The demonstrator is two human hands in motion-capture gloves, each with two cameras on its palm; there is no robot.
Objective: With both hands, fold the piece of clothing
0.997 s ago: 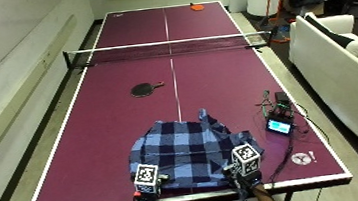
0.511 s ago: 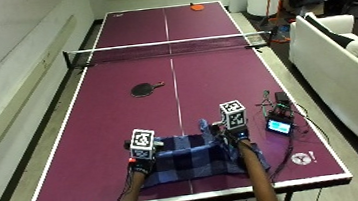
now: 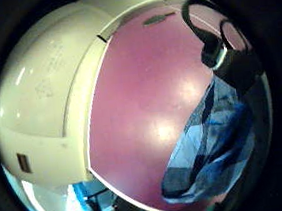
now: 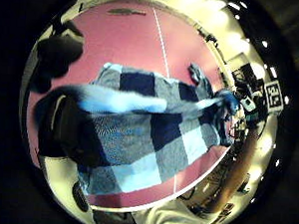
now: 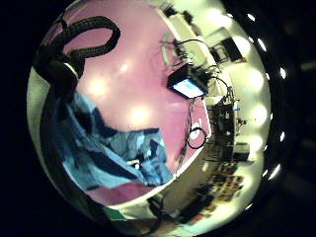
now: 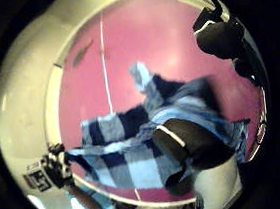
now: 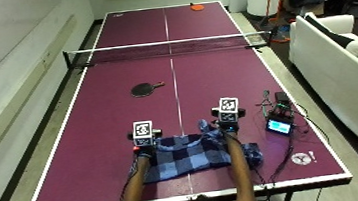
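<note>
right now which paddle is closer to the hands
The black paddle, lying on the person's side of the net; the orange paddle sits at the table's far end.

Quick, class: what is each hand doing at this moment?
Left hand: grips the far edge of the plaid shirt.
Right hand: grips the same edge, further along it.

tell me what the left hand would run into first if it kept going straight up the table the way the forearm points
Probably the black paddle. The left hand, gripping the plaid shirt, points up the table roughly toward it; it might pass just left and reach the net instead.
</note>
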